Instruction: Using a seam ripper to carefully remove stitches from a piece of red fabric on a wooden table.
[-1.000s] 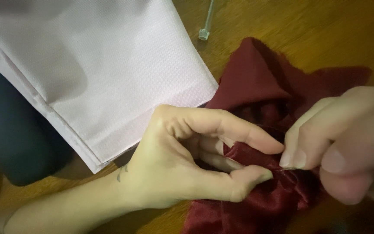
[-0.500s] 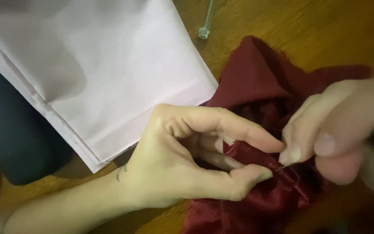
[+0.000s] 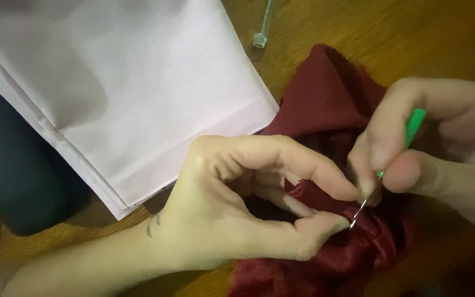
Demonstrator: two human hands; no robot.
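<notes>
While lying crumpled on the wooden table [image 3: 413,33], the dark red cloth [image 3: 325,99] serves here as the landmark. On its lower left edge: the left hand [image 3: 237,214], with thumb and forefinger closed into a ring and pinching one small fold of the cloth. On its right side: the right hand [image 3: 430,148], fingers closed around a green-handled tool [image 3: 413,124], with the thin metal tip [image 3: 355,217] touching the pinched fold just beside the left thumb. To the upper left of the cloth: a folded pale pink fabric [image 3: 127,93], touching the red edge. Further left: a dark rounded object [image 3: 17,181]. Above the cloth: a small clear plastic piece [image 3: 259,38]. As a judgement only: busy at one single spot. No finished part to be seen, cannot tell how much is done, and most of the cloth bunched and untouched.
</notes>
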